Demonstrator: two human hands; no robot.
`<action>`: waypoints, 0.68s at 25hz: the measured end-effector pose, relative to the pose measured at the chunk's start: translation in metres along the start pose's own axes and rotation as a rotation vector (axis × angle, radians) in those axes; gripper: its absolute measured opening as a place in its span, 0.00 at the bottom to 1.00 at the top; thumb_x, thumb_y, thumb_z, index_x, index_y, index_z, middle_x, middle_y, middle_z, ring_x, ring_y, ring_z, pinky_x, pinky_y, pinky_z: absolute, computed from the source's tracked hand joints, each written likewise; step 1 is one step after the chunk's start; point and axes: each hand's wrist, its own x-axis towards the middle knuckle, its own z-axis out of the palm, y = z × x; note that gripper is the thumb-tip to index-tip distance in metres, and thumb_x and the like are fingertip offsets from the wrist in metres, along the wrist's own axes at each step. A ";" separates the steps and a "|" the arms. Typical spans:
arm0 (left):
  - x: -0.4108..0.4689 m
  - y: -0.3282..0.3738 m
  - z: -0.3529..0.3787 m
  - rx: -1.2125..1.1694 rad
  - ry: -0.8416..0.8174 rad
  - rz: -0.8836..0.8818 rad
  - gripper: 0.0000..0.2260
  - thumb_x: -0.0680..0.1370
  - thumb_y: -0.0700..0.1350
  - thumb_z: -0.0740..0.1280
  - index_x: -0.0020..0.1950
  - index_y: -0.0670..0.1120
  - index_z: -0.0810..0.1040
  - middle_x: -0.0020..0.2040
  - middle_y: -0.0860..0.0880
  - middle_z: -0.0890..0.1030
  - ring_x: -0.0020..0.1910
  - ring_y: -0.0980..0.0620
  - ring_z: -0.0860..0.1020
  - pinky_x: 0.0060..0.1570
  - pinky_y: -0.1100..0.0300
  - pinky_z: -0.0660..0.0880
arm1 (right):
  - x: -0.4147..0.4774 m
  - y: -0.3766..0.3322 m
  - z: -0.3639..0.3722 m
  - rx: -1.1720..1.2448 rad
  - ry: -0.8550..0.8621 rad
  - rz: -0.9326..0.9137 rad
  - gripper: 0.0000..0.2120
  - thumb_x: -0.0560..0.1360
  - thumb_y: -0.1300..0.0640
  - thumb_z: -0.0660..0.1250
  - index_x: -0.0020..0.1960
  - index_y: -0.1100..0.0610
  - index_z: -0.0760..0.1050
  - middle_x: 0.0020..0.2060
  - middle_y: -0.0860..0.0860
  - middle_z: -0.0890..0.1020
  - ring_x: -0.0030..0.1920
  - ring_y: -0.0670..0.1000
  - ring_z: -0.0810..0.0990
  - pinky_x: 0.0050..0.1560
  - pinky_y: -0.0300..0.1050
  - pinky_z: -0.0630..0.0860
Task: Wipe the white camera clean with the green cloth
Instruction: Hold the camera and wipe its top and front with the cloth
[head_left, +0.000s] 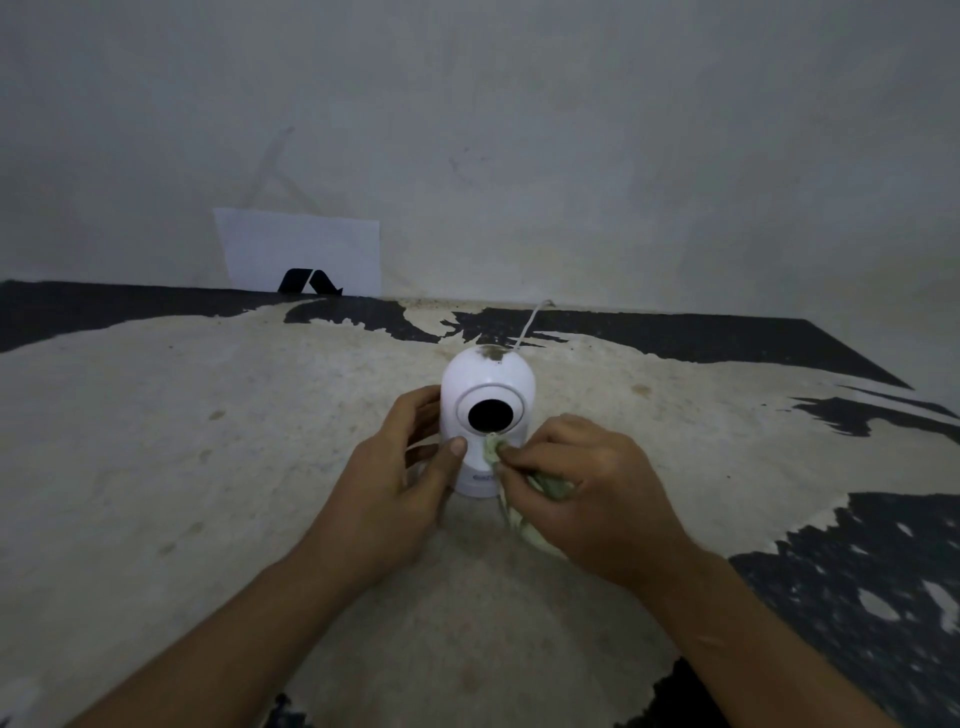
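Head view: wiping underway, left hand (400, 483) gripping the white camera (485, 395), right hand (587, 493) pinching the green cloth (491, 449) below its lens (489, 414); next, the dirt patch (491, 354) on top.

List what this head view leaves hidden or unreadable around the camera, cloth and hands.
- Camera: its back faces away; the left side is covered by the left hand.
- Base lettering: too small and blurred to read.
- Cloth: mostly bunched under the right hand; its full size is hidden.
- Cable: the far end fades out at the wall.
- Dark spot on the camera's top: too small to identify.
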 end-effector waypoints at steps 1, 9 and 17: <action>0.000 0.000 0.000 -0.002 0.000 0.000 0.20 0.72 0.59 0.61 0.64 0.62 0.65 0.55 0.73 0.72 0.55 0.78 0.70 0.47 0.82 0.67 | 0.000 -0.001 0.000 -0.002 0.009 0.012 0.08 0.73 0.54 0.70 0.47 0.57 0.84 0.35 0.52 0.83 0.34 0.49 0.77 0.31 0.46 0.76; 0.000 -0.002 -0.001 0.001 -0.006 -0.005 0.21 0.72 0.59 0.60 0.65 0.62 0.65 0.56 0.72 0.72 0.57 0.77 0.70 0.48 0.82 0.67 | 0.001 -0.003 0.002 -0.044 -0.006 -0.012 0.07 0.73 0.54 0.70 0.46 0.56 0.84 0.36 0.52 0.82 0.35 0.50 0.77 0.30 0.50 0.76; 0.000 0.000 0.000 -0.014 -0.006 -0.009 0.21 0.72 0.60 0.61 0.65 0.62 0.65 0.56 0.72 0.72 0.56 0.77 0.71 0.47 0.82 0.67 | 0.002 0.001 -0.004 -0.059 -0.085 -0.061 0.07 0.73 0.54 0.70 0.45 0.56 0.83 0.37 0.51 0.83 0.36 0.51 0.78 0.32 0.51 0.77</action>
